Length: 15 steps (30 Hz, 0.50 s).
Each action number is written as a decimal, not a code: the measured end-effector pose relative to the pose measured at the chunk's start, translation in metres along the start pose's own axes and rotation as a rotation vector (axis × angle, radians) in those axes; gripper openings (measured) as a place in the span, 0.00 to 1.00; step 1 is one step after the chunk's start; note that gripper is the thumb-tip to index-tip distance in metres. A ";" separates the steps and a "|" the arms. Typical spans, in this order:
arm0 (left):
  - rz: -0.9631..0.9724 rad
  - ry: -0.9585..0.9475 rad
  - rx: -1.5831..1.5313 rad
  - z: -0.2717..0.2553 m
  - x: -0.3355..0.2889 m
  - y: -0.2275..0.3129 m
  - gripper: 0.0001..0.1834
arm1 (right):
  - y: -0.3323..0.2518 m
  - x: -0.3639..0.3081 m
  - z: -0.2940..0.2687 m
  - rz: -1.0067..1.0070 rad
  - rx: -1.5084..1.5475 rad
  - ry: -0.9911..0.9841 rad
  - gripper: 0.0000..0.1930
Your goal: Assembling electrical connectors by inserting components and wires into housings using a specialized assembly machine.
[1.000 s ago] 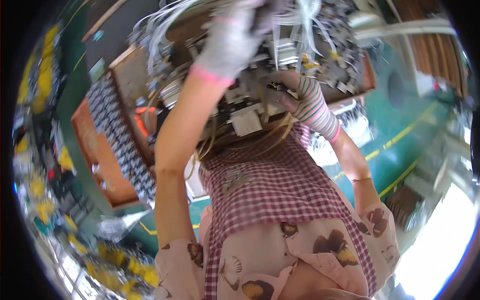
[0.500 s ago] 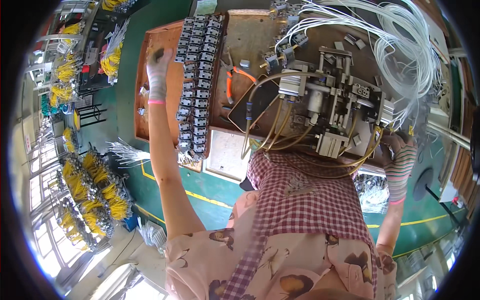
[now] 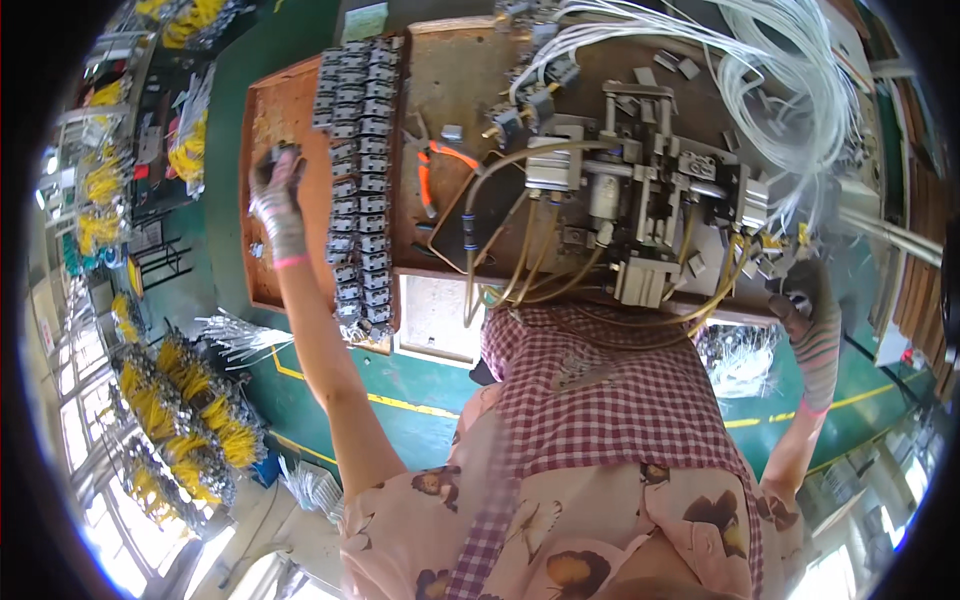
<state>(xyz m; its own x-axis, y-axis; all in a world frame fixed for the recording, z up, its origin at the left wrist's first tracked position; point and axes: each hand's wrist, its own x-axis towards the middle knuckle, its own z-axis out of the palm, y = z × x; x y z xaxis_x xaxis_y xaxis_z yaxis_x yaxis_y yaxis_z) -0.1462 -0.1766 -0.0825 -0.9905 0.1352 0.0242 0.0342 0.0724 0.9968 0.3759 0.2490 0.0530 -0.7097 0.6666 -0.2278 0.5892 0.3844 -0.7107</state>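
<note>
My left hand [image 3: 277,195], in a striped glove with dark fingers, is over the reddish wooden tray [image 3: 312,95] at the left. Its fingers are curled together; anything between them is too small to make out. Just to its right stand long rows of small metal switch-like blocks [image 3: 360,170]. My right hand [image 3: 815,310], gloved alike, is by the bench's near right edge with bent fingers closed, perhaps round a small greyish piece that I cannot make out. Beside it is a metal clamping fixture [image 3: 640,200] with air cylinders and brownish hoses [image 3: 555,245].
Orange-handled pliers [image 3: 425,180] lie on the bench between the rows and the fixture. A loose bundle of white wires [image 3: 780,90] spreads over the far right. Small metal pieces [image 3: 675,65] lie scattered near the fixture. Racks of yellow wire bundles [image 3: 180,400] stand at the left.
My left hand has come nearer and a little left within the tray, its fingers now curled. My right hand has drawn slightly off the bench edge. The whole view has shifted.
</note>
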 end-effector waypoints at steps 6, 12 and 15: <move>-0.029 -0.610 -0.254 0.130 -0.126 0.109 0.40 | 0.001 0.019 -0.010 0.046 0.653 -0.412 0.30; -0.184 -1.056 -0.008 0.246 -0.232 0.089 0.46 | -0.058 0.036 0.059 -0.354 0.153 -0.052 0.24; -0.258 -1.071 -0.179 0.268 -0.250 0.075 0.56 | -0.046 0.032 0.079 -0.200 0.631 -0.145 0.23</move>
<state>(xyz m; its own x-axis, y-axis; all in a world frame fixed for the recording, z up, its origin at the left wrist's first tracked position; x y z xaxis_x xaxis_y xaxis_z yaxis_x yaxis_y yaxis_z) 0.1399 0.0601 -0.0342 -0.3361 0.9250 -0.1771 -0.2611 0.0892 0.9612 0.2962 0.2023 0.0260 -0.8524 0.5117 -0.1073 0.1341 0.0156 -0.9908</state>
